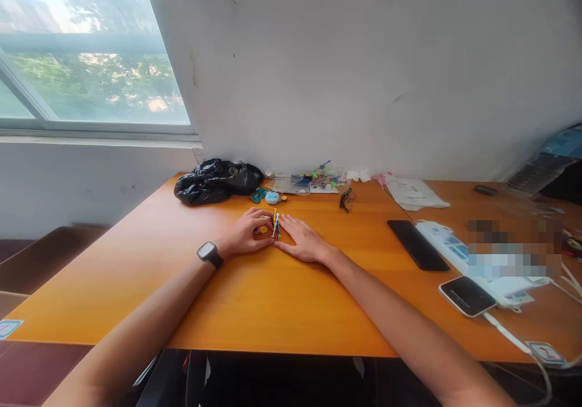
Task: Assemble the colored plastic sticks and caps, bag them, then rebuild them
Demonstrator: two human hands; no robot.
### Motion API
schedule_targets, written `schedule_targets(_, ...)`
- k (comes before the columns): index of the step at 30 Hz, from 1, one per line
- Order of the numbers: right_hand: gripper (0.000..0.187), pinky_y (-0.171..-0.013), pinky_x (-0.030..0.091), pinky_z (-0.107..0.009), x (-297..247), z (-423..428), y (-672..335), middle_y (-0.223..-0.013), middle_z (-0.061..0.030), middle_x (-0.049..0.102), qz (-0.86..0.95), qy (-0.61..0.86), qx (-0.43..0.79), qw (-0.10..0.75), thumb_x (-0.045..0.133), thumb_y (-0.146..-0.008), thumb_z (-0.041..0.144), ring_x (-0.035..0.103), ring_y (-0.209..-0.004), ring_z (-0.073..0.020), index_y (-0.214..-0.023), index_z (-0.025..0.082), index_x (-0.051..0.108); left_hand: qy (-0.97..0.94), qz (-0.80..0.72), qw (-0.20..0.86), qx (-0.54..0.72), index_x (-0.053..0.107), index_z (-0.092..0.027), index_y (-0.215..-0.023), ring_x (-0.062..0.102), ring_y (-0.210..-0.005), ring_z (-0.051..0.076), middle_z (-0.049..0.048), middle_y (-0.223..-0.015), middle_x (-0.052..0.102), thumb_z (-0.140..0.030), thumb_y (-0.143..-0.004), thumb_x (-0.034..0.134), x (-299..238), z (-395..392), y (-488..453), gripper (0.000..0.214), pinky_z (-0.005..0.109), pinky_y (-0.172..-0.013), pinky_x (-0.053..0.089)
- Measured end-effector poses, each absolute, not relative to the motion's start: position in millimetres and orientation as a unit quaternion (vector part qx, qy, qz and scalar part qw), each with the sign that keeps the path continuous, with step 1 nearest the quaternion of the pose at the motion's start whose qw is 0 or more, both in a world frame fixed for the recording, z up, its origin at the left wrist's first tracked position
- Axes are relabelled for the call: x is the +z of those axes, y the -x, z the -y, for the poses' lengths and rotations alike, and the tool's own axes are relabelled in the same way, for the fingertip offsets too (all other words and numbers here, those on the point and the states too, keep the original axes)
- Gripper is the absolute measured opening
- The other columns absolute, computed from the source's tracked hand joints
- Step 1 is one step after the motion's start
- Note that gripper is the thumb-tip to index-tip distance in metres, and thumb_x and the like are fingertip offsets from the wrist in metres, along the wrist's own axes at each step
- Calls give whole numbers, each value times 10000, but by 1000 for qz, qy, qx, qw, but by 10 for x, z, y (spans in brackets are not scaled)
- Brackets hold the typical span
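Observation:
Several thin plastic sticks, in yellow, white, blue and green, stand or lie close together between my two hands on the wooden table. My left hand, with a watch on its wrist, curves in from the left. Its thumb and fingers bend round to the sticks and appear to grip them at their two ends. Within that curve lies a small yellow round piece. My right hand rests flat, fingers stretched, its tips beside the sticks. Exact contact is too small to make out.
Behind my hands are a black plastic bag, a small round tin, a green circuit board and bags of coloured parts. To the right lie a black phone, a second phone and white power strips with cables.

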State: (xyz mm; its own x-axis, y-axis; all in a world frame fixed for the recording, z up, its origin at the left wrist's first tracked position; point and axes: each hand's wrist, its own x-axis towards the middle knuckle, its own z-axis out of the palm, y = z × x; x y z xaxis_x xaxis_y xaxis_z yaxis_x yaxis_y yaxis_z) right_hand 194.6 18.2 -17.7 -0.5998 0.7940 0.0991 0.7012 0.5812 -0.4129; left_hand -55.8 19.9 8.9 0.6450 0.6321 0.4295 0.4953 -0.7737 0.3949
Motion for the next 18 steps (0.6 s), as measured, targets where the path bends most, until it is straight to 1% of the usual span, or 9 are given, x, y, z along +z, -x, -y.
schedule_targets(6,927,-1333,194,-524,-213,-202,-1953,-1746,-135,268,877,420,173,157,456,-989,768,236,-1631,-321,-1694,183,314,-903,-303,127,276,746,-271,-1038,601,-1255,295,85,-1216,719,-463,-961,679,87,-216,550,217,477,-1144,451)
schedule_targets(8,908,-1330,199,-529,-218,-209,-1955,-1742,-133,282,881,415,168,153,464,-996,749,238,-1630,-323,-1694,188,315,-902,-306,123,280,737,-270,-1087,614,-1219,294,84,-1191,730,-456,-959,679,65,-228,554,233,475,-1123,469)
schedule_targets(12,892,-1326,207,-539,-225,-214,-1952,-1736,-131,302,882,413,163,156,479,-1000,728,250,-1626,-329,-1694,192,316,-896,-322,110,286,709,-269,-1235,617,-1194,314,102,-1165,738,-457,-933,703,7,-253,560,356,484,-1082,506)
schedule_targets(18,840,-1319,228,-535,-235,-206,-1943,-1719,-131,346,881,411,160,172,501,-1005,690,291,-1611,-330,-1673,197,368,-895,-319,113,291,708,-282,-1256,612,-1205,310,91,-1150,745,-445,-944,687,-15,-255,549,353,483,-1092,507)
